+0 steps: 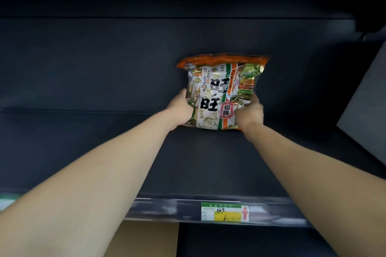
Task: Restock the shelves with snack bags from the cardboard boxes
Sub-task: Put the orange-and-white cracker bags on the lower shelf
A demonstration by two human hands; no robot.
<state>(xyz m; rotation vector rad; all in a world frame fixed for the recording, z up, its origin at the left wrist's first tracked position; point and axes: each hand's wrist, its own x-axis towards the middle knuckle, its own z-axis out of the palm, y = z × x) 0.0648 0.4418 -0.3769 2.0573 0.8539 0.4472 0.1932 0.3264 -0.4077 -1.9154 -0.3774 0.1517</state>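
Observation:
A large snack bag (219,89) with an orange top, white front and big black characters stands upright at the back of a dark shelf (198,162). My left hand (180,110) grips its lower left side. My right hand (249,113) grips its lower right corner, fingers curled onto the front. Both arms reach deep into the shelf. The bag's bottom edge rests on the shelf board, and its back is near the rear panel.
A price label (225,212) in green, yellow and white sits on the shelf's front rail. A cardboard box (146,240) shows below the shelf edge. A grey panel (365,100) leans at the right. Another dark shelf (188,2) hangs overhead.

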